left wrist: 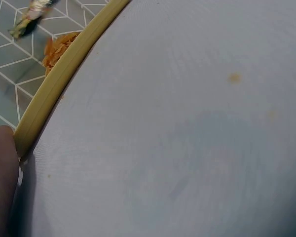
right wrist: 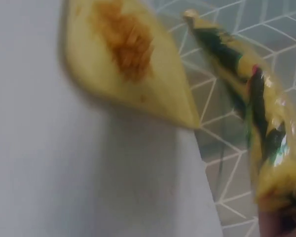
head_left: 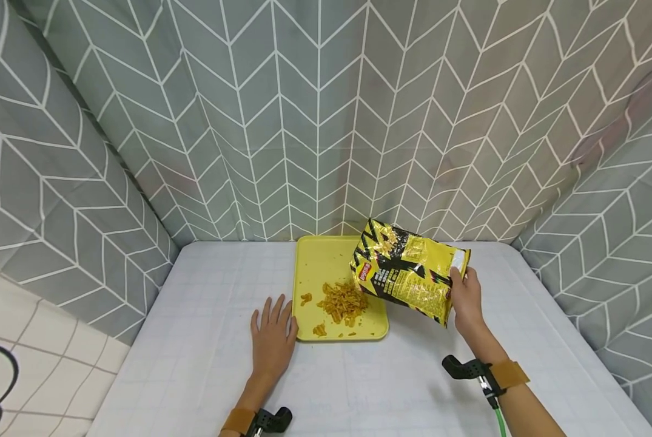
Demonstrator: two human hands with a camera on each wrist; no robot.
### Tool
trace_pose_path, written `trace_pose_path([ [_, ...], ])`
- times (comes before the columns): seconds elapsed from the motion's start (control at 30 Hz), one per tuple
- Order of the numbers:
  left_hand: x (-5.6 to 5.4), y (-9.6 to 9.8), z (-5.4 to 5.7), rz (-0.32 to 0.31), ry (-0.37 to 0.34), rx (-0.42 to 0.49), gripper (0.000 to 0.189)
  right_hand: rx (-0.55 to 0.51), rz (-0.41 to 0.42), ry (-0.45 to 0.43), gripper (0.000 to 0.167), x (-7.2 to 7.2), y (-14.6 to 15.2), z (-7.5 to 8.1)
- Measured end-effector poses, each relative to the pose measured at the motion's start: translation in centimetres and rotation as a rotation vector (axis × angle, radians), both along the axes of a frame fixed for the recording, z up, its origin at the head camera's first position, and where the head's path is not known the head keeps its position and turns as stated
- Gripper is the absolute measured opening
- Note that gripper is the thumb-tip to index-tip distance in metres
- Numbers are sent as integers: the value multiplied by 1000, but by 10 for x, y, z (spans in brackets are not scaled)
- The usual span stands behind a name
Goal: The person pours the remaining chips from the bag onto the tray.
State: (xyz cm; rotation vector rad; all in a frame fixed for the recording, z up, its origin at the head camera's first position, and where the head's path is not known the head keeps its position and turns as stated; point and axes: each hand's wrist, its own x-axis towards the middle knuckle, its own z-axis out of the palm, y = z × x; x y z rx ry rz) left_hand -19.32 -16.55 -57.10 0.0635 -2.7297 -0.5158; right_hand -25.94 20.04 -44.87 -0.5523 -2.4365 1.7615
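My right hand (head_left: 467, 300) grips the bottom corner of a yellow-and-black snack bag (head_left: 410, 267). The bag tilts over the right side of a yellow tray (head_left: 312, 258), and in the right wrist view the bag (right wrist: 271, 123) hangs in the air beside the tray (right wrist: 172, 94). A loose heap of orange-brown snack pieces (head_left: 343, 301) lies on the tray, with several small bits scattered around it. My left hand (head_left: 273, 340) lies flat with fingers spread on the table, its thumb against the tray's left edge. Whether the bag still holds pieces is hidden.
A white cloth covers the table (head_left: 211, 303). Grey curtains (head_left: 331, 121) with white zigzag lines stand close behind and on both sides. A green cable (head_left: 500, 419) runs from the camera (head_left: 473, 370) on my right wrist.
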Motion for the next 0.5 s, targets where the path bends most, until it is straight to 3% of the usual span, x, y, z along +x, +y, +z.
trace_pose_path([
  [0.1,0,0,1,1,-5,4,46,-21,12,15,61,-1,-1,1],
  [0.27,1,1,1,-1,2,9,46,73,43,85,57,-1,-1,0],
  [0.5,1,1,-2,0,65,17,44,-96,19,80,49,0,0,5],
])
